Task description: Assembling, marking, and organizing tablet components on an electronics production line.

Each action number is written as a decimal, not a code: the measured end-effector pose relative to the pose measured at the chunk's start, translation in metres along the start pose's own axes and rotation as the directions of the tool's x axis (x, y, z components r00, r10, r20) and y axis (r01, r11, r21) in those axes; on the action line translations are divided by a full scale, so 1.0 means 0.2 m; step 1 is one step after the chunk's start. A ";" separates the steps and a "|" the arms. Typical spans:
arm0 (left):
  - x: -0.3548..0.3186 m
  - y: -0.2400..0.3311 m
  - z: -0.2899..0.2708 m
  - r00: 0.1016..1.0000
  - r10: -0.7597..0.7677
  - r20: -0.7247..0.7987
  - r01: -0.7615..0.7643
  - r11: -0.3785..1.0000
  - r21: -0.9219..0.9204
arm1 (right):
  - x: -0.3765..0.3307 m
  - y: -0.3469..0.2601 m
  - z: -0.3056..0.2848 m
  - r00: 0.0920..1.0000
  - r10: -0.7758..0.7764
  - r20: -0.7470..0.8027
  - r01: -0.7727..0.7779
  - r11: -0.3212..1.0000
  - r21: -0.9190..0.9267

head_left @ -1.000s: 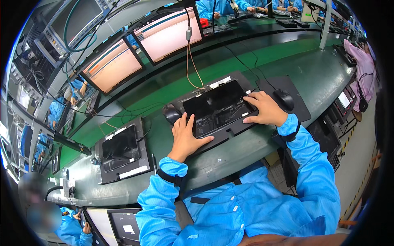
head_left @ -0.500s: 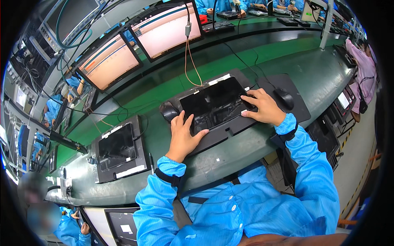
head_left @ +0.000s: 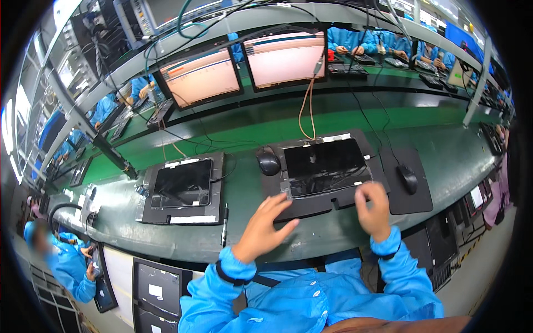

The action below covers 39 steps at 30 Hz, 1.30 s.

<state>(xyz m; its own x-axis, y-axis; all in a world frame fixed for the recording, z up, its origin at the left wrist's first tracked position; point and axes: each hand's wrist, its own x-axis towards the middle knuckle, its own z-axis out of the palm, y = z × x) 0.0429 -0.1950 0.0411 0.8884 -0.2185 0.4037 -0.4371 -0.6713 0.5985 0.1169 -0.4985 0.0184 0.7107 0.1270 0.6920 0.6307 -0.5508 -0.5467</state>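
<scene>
A black tablet [head_left: 325,166] lies screen up in a dark holder [head_left: 302,208] on the green bench, with white tabs at its edges. My left hand [head_left: 264,228] is just off the holder's near left corner, fingers spread and nothing in them. My right hand [head_left: 374,212] is at the near right corner of the tablet, fingers curled in beside the thumb. Whatever may be inside those fingers is hidden. Left of these, a second tablet [head_left: 182,183] rests in a similar dark holder [head_left: 216,194].
One mouse [head_left: 268,162] sits left of the middle tablet, another mouse [head_left: 407,178] on a dark mat [head_left: 412,204] to the right. A pen [head_left: 225,225] lies between the holders. Two monitors [head_left: 202,79] stand behind; a cable [head_left: 311,111] hangs to the middle holder. Co-workers in blue sit beyond and at lower left.
Both hands have come off the tablet, drawn back toward me. The right fingers, spread before, are now curled. The view has turned, so the bench appears shifted.
</scene>
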 end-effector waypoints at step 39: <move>-1.46 0.03 -0.52 0.462 -0.330 -0.824 0.769 0.612 0.186 | 0.30 -0.86 1.15 -0.009 -0.707 0.707 0.907 0.293 0.304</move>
<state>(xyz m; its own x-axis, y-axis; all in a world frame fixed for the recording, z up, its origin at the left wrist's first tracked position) -0.2333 -0.0624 -0.0003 0.4387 0.7037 0.5588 0.4418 -0.7104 0.5478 0.1225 -0.2072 0.0455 -0.2314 0.9717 0.0467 0.9237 0.2043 0.3241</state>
